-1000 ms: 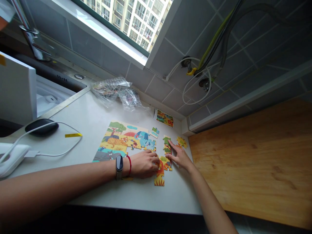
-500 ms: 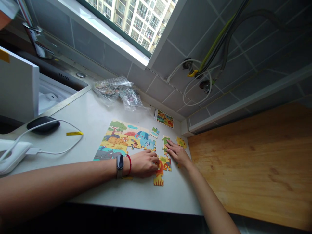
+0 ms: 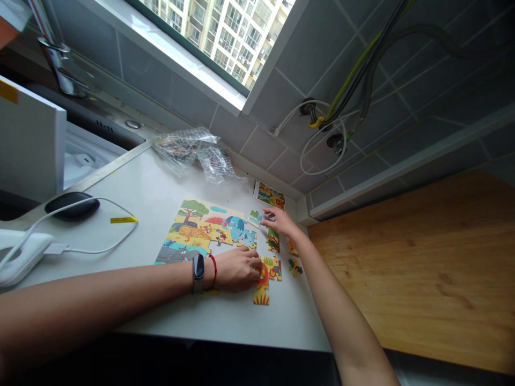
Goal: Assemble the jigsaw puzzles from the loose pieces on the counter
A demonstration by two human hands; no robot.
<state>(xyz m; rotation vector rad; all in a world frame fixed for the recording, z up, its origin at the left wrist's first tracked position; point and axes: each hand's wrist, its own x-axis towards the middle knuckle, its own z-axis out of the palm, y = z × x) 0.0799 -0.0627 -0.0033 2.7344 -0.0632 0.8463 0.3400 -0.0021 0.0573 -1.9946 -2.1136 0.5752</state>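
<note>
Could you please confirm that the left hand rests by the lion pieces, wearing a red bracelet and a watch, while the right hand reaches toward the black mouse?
The right hand reaches toward the loose green-and-blue puzzle piece, not the mouse, as the head view shows.

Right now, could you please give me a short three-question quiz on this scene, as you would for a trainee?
1. True or false: the watch and the red bracelet are worn on different arms.

2. Which of these lies on the counter near the tiled wall?
A) a glass jar
B) clear plastic bags
C) a folded towel

3. Fill in the blank: the ____ hand has its fingertips by the loose puzzle piece near the picture card.

Key: 1 false; 2 B; 3 right.
</note>
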